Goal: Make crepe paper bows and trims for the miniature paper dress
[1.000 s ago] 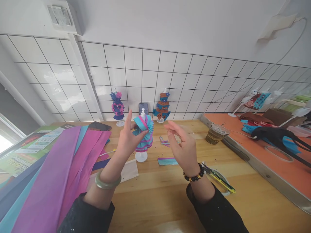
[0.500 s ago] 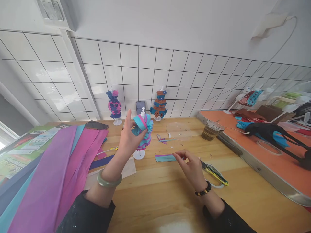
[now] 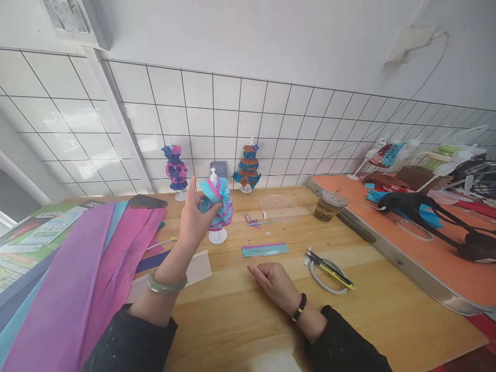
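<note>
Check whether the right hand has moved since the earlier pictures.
Yes: measured against the tiled wall, the right hand has come down and away from it, now on the near side of the two-tone strip.

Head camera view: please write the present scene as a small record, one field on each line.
Left hand: thumb on the front of the turquoise-and-pink dress, gripping it; index finger raised
Right hand: loosely curled, near the turquoise-and-purple strip; nothing seen in it
Dress stand: white, upright on the table
Back, by wall: blue-and-pink dress; brown-and-blue dress
Left side: purple cloth, pink cloth
Right side: cup, white ring
</note>
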A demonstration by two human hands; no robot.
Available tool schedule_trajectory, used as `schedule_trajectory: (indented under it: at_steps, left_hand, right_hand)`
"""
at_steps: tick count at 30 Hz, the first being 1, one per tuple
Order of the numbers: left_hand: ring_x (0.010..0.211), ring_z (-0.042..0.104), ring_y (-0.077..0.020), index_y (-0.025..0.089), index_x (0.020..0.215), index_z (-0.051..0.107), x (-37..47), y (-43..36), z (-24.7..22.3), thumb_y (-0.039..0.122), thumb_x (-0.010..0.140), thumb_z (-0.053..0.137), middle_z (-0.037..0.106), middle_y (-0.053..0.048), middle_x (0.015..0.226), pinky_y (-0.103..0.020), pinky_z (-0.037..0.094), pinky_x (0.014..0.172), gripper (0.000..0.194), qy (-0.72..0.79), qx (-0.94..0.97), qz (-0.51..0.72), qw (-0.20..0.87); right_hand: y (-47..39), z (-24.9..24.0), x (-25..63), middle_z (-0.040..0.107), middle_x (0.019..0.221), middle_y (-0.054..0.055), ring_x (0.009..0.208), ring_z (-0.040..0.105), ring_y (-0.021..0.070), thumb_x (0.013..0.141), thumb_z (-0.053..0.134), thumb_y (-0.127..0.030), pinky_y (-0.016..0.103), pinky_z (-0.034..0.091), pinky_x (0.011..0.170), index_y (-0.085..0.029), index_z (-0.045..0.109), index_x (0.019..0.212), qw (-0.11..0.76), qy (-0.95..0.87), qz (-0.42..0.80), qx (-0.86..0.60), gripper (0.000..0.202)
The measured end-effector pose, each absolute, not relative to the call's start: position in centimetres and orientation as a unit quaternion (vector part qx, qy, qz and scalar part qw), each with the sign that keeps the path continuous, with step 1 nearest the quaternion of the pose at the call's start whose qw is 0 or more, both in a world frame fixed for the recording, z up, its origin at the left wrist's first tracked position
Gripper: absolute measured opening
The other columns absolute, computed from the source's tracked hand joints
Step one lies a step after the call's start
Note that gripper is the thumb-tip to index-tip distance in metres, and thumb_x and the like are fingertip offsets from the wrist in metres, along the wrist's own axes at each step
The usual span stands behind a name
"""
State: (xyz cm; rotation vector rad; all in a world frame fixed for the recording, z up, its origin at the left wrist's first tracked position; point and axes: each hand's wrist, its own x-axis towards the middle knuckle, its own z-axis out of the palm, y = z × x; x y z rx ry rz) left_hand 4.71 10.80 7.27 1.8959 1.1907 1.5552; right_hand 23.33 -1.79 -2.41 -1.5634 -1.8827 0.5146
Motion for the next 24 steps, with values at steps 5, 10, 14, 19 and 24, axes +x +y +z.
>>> schedule_trajectory:
  at_steps: [5,10,14,19,24]
  left_hand:
    - [0.101,0.055,-0.0215,0.026,0.138,0.019,4.3,11.19,7.27,0.031,0.068,0.067,0.063,-0.006,0.098,-0.036,0.043,0.082,0.085,0.437,0.676,0.55,0.221]
    - [0.107,0.053,-0.0236,0.026,0.138,0.019,3.98,11.39,7.17,0.033,0.068,0.067,0.063,-0.009,0.103,-0.039,0.042,0.085,0.085,0.424,0.681,0.544,0.246]
    - [0.107,0.053,-0.0239,0.026,0.138,0.019,3.99,11.49,7.03,0.033,0.069,0.067,0.063,-0.009,0.104,-0.041,0.041,0.087,0.084,0.421,0.688,0.539,0.244]
    - [0.111,0.05,-0.0234,0.027,0.138,0.017,4.07,11.48,7.08,0.031,0.07,0.066,0.062,-0.007,0.106,-0.042,0.037,0.091,0.084,0.41,0.697,0.535,0.245]
    - [0.108,0.051,-0.0218,0.027,0.138,0.018,4.06,11.34,7.27,0.029,0.069,0.066,0.059,-0.008,0.11,-0.041,0.039,0.09,0.084,0.395,0.702,0.54,0.244]
  right_hand:
    - [-1.95,-1.97,23.39,0.043,0.045,-0.003,0.046,0.042,0.0083,0.09,0.032,-0.041,0.02,0.029,0.05,-0.017,0.043,0.049,0.307,-0.709,0.223,-0.595,0.049]
    - [-1.96,-1.73,23.38,0.045,0.045,-0.003,0.046,0.043,0.0088,0.089,0.032,-0.041,0.02,0.031,0.05,-0.017,0.045,0.049,0.31,-0.702,0.234,-0.597,0.048]
    - [-1.88,-1.81,23.47,0.045,0.045,-0.003,0.046,0.043,0.0088,0.089,0.033,-0.041,0.02,0.031,0.05,-0.017,0.046,0.05,0.314,-0.699,0.239,-0.596,0.048]
    - [-1.82,-1.86,23.51,0.045,0.045,-0.003,0.047,0.044,0.0088,0.089,0.033,-0.042,0.02,0.031,0.051,-0.017,0.048,0.051,0.319,-0.697,0.244,-0.594,0.048]
    - [-1.78,-1.88,23.49,0.044,0.046,-0.003,0.047,0.043,0.0093,0.089,0.032,-0.043,0.02,0.031,0.05,-0.017,0.046,0.051,0.324,-0.694,0.246,-0.594,0.048]
